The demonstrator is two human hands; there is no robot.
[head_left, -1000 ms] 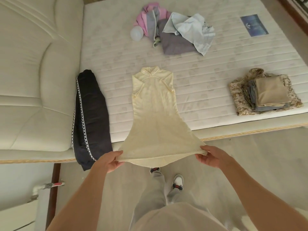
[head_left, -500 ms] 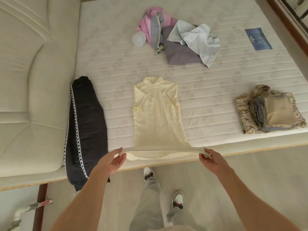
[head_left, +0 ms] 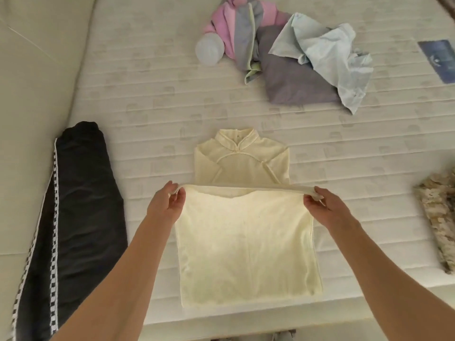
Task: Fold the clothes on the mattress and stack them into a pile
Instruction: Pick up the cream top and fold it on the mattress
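Observation:
A cream dress with a high collar lies on the white mattress, its lower half doubled up over its middle. My left hand pinches the hem's left corner and my right hand pinches the right corner, holding the hem stretched just below the collar yoke. An unfolded heap lies at the far middle: a pink and grey garment, a purple-grey one and a pale blue one. The edge of a stack of folded clothes shows at the right.
A black garment with a checkered stripe lies along the mattress's left side beside the padded cream headboard. A blue label sits at the far right. The mattress's front edge runs below the dress.
Both hands lifted the hem from over the mattress's front edge and carried it away from me over the dress, doubling the skirt. The view has moved closer.

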